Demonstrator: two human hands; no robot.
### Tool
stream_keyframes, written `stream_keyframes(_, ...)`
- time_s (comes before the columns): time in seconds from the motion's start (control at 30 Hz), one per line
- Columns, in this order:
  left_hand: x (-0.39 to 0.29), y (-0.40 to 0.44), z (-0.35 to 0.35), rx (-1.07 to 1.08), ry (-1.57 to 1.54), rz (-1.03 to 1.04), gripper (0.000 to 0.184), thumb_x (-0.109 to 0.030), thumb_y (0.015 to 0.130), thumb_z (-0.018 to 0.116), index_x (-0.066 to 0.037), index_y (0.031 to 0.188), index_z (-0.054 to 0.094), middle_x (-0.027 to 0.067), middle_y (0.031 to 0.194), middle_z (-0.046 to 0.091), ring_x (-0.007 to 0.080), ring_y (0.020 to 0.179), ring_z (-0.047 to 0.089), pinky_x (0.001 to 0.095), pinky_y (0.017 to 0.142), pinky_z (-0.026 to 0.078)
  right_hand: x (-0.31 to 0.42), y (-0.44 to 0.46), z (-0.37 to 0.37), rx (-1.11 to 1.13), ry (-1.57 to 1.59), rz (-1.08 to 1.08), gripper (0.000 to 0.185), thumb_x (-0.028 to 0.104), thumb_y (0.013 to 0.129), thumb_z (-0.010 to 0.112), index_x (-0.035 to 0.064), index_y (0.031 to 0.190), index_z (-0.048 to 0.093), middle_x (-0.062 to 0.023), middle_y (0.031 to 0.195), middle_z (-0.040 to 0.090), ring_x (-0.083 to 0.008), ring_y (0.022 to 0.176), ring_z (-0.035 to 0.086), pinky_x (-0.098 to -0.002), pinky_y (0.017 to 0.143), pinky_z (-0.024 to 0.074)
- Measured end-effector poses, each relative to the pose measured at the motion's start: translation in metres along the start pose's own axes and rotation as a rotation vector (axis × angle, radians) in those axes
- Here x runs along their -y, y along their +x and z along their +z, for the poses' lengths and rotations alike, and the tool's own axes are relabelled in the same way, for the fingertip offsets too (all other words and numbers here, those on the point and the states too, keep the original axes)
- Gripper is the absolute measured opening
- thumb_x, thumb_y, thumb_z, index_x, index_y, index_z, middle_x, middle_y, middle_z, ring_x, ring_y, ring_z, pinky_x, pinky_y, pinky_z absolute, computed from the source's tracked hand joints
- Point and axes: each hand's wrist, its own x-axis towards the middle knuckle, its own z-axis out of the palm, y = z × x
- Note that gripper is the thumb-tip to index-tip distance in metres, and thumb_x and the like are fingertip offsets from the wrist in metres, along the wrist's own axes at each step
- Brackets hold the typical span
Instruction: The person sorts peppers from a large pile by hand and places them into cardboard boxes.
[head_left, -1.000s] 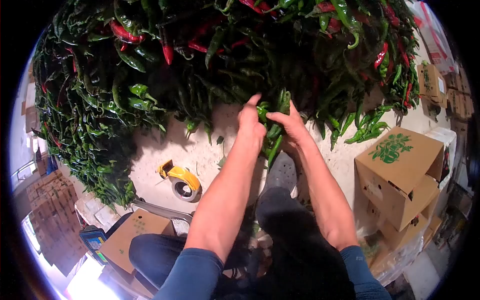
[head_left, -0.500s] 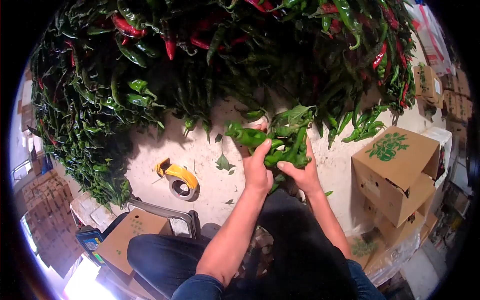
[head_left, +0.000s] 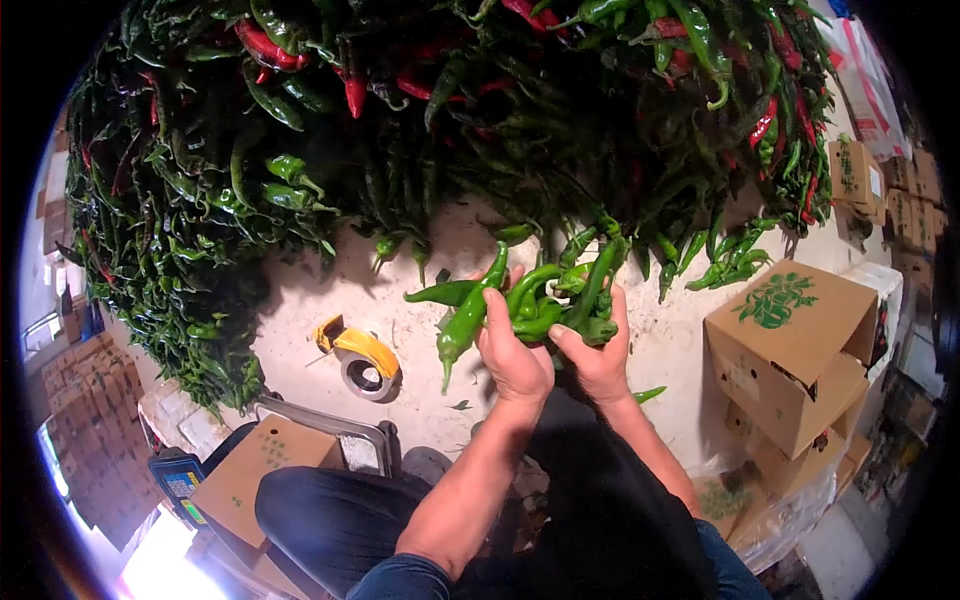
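Both my hands hold a bunch of green peppers over the pale surface, just in front of a big pile of peppers [head_left: 380, 190]. My left hand [head_left: 515, 350] grips green peppers [head_left: 468, 318], with a couple jutting out to the left past the thumb. On the other side, my right hand [head_left: 597, 360] is closed around more green peppers [head_left: 597, 285], its thumb pressed toward the middle of the bunch. Some fingers of both hands are hidden behind the peppers. A single small green pepper [head_left: 650, 394] lies right of my right wrist.
A yellow tape dispenser [head_left: 362, 358] lies left of my hands. Printed cardboard boxes [head_left: 790, 310] are stacked at the right. At lower left another box [head_left: 262, 470] rests beside a blue device with a display [head_left: 180, 485]. A few red peppers [head_left: 270, 45] show in the pile.
The leaf on top of the bunch is no longer visible. Peppers in my left hand have shifted left and now fan outward. The small pepper by my right wrist shows more fully.
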Motion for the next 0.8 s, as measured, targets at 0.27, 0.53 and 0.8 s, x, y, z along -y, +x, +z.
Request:
stream_keyframes(0.27, -0.011, -0.003, 0.01, 0.046, -0.076, -0.013, 0.039, -0.032, 0.106, 0.039, -0.008, 0.136, 0.044, 0.0135, 0.126, 0.058, 0.0282, 0.115, 0.058, 0.0444, 0.1, 0.047, 0.017, -0.003, 0.004, 0.032, -0.065, -0.117, 0.068, 0.002, 0.082, 0.072, -0.0036, 0.139, 0.036, -0.0155, 0.127, 0.056, -0.0222, 0.117, 0.056, -0.0344, 0.101, 0.0465)
stream_keyframes(0.53, -0.139, -0.017, 0.065, 0.012, -0.291, -0.119, 0.029, -0.021, 0.099, 0.047, 0.0, 0.111, 0.062, 0.0115, 0.102, 0.068, 0.0253, 0.092, 0.068, 0.0392, 0.086, 0.056, 0.141, 0.01, 0.076, 0.245, -0.203, -0.316, 0.065, 0.002, 0.081, 0.074, 0.0017, 0.137, 0.041, -0.0133, 0.122, 0.057, -0.0206, 0.112, 0.058, -0.033, 0.097, 0.048)
stream_keyframes(0.8, -0.406, -0.136, 0.04, 0.136, -0.336, 0.479, 0.027, -0.02, 0.097, 0.055, 0.002, 0.109, 0.064, 0.0117, 0.105, 0.07, 0.0248, 0.093, 0.068, 0.0369, 0.087, 0.055, 0.285, -0.076, 0.256, 0.758, -0.018, -0.835, 0.068, 0.0, 0.085, 0.074, -0.0007, 0.141, 0.036, -0.0119, 0.126, 0.057, -0.0179, 0.115, 0.058, -0.0299, 0.098, 0.0476)
